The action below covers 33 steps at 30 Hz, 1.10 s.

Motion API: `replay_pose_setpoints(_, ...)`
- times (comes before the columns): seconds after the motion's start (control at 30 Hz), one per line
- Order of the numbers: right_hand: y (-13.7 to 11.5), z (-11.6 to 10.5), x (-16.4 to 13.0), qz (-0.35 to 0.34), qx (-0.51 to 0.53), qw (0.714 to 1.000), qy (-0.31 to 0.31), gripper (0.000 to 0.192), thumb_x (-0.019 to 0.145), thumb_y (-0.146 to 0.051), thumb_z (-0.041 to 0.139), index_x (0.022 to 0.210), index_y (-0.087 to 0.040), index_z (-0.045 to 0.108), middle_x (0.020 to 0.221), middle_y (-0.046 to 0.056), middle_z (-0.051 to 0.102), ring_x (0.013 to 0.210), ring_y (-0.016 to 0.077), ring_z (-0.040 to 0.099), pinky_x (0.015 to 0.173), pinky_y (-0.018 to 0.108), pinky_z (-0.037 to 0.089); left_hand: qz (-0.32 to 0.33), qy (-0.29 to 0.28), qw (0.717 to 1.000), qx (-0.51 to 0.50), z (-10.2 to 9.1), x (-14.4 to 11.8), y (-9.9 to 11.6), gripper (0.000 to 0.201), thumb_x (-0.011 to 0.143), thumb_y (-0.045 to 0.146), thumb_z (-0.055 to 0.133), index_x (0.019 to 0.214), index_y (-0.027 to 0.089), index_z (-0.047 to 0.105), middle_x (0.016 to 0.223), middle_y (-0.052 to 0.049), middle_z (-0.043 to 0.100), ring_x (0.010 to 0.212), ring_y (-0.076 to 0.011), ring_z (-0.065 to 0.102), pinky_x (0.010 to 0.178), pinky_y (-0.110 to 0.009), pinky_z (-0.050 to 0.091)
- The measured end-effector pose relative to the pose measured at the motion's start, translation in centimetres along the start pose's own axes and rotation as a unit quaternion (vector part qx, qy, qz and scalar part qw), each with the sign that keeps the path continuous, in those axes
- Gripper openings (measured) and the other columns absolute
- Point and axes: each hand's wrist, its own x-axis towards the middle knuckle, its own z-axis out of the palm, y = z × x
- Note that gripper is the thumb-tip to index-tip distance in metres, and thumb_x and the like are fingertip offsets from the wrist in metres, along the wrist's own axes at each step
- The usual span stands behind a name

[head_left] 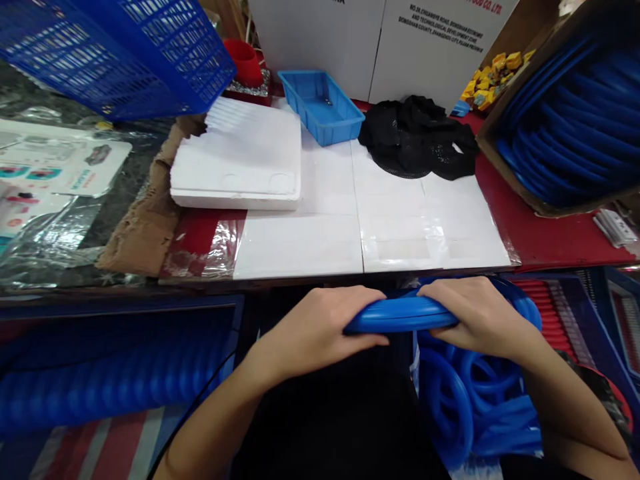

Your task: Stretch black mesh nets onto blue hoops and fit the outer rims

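Both left hand (pixel 325 323) and right hand (pixel 475 313) closed round a glossy curved blue tube (pixel 400 315); red worktop (pixel 543 230) lay beyond.

Your left hand (pixel 326 325) and right hand (pixel 475 317) grip curved blue tubing (pixel 400 315); blue rings (pixel 463 400) lie below your right hand. Ahead, black mesh cloth (pixel 413 143) lies beside a light-blue plastic tray (pixel 334 133).
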Motion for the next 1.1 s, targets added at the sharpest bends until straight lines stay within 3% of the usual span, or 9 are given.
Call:
replay_pose_setpoints(0.13, -1.0, -0.7, 0.0, -0.022, -0.014, 1.0, -0.011, 0.033, 0.102, -0.033, 0.067, 0.13, -0.017, 0.064, 0.101, 0.009, 0.079, 0.082, 0.0228, 0.075, 0.069, 0.031, 0.052, 0.079, 0.05, 0.994, 0.051, 1.2, 0.6, 0.7, 0.047, 0.102, 0.051, 0.073, 0.136, 0.019, 0.067, 0.102, -0.006, 0.081, 0.089, -0.0229, 0.08, 0.078, -0.029, 0.061)
replay_pose_setpoints(0.3, -0.6, -1.3, -0.9, -0.04, 0.033, 0.999, 0.01, 0.043, 0.104, -0.04, 0.067, 0.142, -0.02, 0.06, 0.109, 0.01, 0.081, 0.088, 0.0241, 0.077, 0.076, 0.033, 0.058, 0.13, 0.104, 0.984, 0.062, 0.5, -0.7, -0.6, 0.042, 0.1, 0.044, 0.076, 0.135, 0.021, 0.066, 0.105, -0.007, 0.083, 0.086, -0.0208, 0.081, 0.075, -0.026, 0.061)
replay_pose_setpoints(0.6, -0.8, -0.7, -1.4, -0.083, 0.062, 0.994, 0.031, 0.043, 0.106, -0.041, 0.068, 0.143, -0.021, 0.059, 0.112, 0.011, 0.082, 0.088, 0.0242, 0.079, 0.076, 0.033, 0.059, 0.148, 0.093, 0.979, 0.101, -0.2, -0.9, 0.5, 0.036, 0.101, 0.044, 0.075, 0.126, 0.019, 0.07, 0.102, -0.009, 0.084, 0.081, -0.0216, 0.082, 0.072, -0.027, 0.063)
replay_pose_setpoints(0.73, 0.0, -0.8, -1.8, -0.035, 0.072, 0.996, 0.029, 0.049, 0.098, -0.041, 0.077, 0.142, -0.023, 0.061, 0.109, 0.008, 0.082, 0.09, 0.0252, 0.079, 0.079, 0.035, 0.06, 0.139, 0.073, 0.987, 0.025, -0.9, -1.9, -2.0, 0.04, 0.097, 0.044, 0.079, 0.132, 0.025, 0.073, 0.105, -0.008, 0.085, 0.088, -0.0226, 0.082, 0.082, -0.03, 0.066)
replay_pose_setpoints(0.8, 1.1, -0.6, -2.7, 0.009, 0.107, 0.993, 0.044, 0.054, 0.093, -0.039, 0.08, 0.142, -0.025, 0.061, 0.112, 0.007, 0.081, 0.095, 0.0259, 0.079, 0.084, 0.036, 0.06, 0.135, 0.096, 0.985, -0.054, -1.8, -2.8, -4.1, 0.043, 0.096, 0.044, 0.081, 0.135, 0.029, 0.073, 0.109, -0.008, 0.084, 0.095, -0.0252, 0.082, 0.09, -0.035, 0.066)
replay_pose_setpoints(0.87, 2.4, 0.1, -3.6, 0.049, 0.154, 0.984, 0.074, 0.046, 0.091, -0.036, 0.079, 0.134, -0.025, 0.065, 0.112, 0.006, 0.08, 0.097, 0.0254, 0.078, 0.087, 0.036, 0.06, 0.121, 0.116, 0.978, -0.125, -2.7, -3.3, -5.8, 0.042, 0.096, 0.044, 0.081, 0.135, 0.03, 0.073, 0.113, -0.009, 0.084, 0.102, -0.028, 0.082, 0.093, -0.039, 0.066)
replay_pose_setpoints(0.93, 3.4, 1.1, -4.3, 0.066, 0.174, 0.977, 0.1, 0.031, 0.091, -0.033, 0.077, 0.12, -0.025, 0.069, 0.105, 0.005, 0.078, 0.093, 0.0241, 0.075, 0.083, 0.035, 0.058, 0.079, 0.048, 0.987, -0.131, -3.2, -2.9, -6.0, 0.036, 0.099, 0.04, 0.077, 0.133, 0.027, 0.073, 0.117, -0.01, 0.082, 0.105, -0.0275, 0.081, 0.093, -0.038, 0.066)
replay_pose_setpoints(1.03, 3.4, 2.5, -4.3, 0.063, 0.133, 0.985, 0.093, 0.022, 0.089, -0.029, 0.077, 0.109, -0.023, 0.069, 0.094, 0.003, 0.076, 0.083, 0.0216, 0.072, 0.074, 0.032, 0.053, 0.02, -0.106, 0.993, -0.043, -2.4, -0.9, -3.8, 0.038, 0.102, 0.038, 0.073, 0.138, 0.025, 0.069, 0.124, -0.008, 0.081, 0.106, -0.0229, 0.08, 0.093, -0.032, 0.063)
replay_pose_setpoints(1.1, 2.8, 2.9, -3.9, 0.057, 0.088, 0.992, 0.066, 0.024, 0.089, -0.026, 0.076, 0.112, -0.021, 0.068, 0.091, 0.003, 0.075, 0.078, 0.0203, 0.072, 0.07, 0.03, 0.049, 0.036, -0.121, 0.992, 0.021, -0.9, 0.6, -1.8, 0.053, 0.102, 0.047, 0.074, 0.148, 0.023, 0.062, 0.126, -0.008, 0.08, 0.107, -0.0235, 0.08, 0.093, -0.032, 0.063)
